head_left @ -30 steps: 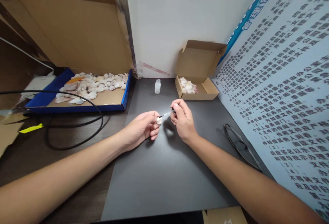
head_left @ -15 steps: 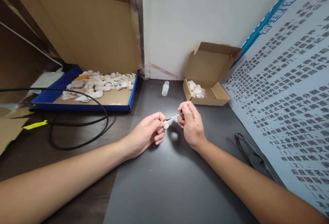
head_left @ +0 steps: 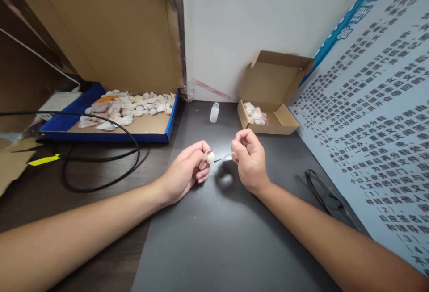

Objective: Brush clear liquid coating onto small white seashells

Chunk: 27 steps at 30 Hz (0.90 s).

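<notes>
The left grip [head_left: 188,168] is pinched on 1 small shell [head_left: 210,157], held at the fingertips on the side that faces the right grip [head_left: 250,160]; the right grip is closed around 1 thin brush [head_left: 224,156], whose long axis runs out leftward from the fingers and dips slightly toward the person, its dark tip ending just beside the shell; whether tip and shell touch, I cannot tell; the shell so lies left of the right grip, across a gap that the brush spans, and the left grip is the nearer of the 2, being in contact with it; both are over the grey table [head_left: 187,247]; beyond them, between the 2 grips, stands 1 bottle [head_left: 214,113]; beyond the right grip sits a cardboard box [head_left: 273,128] with shells in it; beyond the left grip and farther left, a blue box [head_left: 107,137] holds more shells.
</notes>
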Each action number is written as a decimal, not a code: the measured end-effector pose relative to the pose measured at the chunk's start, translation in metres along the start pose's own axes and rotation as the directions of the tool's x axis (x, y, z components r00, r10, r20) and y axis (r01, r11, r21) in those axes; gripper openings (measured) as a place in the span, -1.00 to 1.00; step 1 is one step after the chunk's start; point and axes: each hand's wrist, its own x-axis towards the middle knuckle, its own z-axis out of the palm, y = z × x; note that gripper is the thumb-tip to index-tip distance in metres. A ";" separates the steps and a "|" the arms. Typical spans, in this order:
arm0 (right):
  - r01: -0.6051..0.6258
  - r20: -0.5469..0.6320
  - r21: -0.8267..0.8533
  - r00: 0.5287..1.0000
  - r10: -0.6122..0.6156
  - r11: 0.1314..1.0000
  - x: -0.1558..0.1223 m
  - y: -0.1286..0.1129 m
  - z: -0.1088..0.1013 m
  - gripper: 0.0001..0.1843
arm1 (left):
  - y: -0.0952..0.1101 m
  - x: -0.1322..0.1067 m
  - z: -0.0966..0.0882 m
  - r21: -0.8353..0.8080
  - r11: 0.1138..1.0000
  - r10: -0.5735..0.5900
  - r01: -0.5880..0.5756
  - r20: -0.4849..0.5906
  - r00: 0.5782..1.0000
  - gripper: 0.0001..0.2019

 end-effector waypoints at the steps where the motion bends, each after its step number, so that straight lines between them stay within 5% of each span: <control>1: -0.018 -0.004 0.033 1.000 0.018 0.999 0.001 -0.001 0.000 -0.80 | 0.000 0.000 0.000 0.000 1.000 -0.001 0.001 0.001 1.000 -0.88; 7: -0.099 0.015 0.183 0.995 0.098 0.978 0.004 -0.003 0.002 -0.75 | 0.001 -0.001 0.000 0.027 0.999 -0.024 0.023 0.029 0.999 -0.86; 27: -0.023 -0.066 0.054 0.997 0.026 0.998 -0.004 -0.014 -0.001 -0.73 | -0.001 0.001 0.000 0.083 0.996 -0.047 0.041 0.068 0.997 -0.81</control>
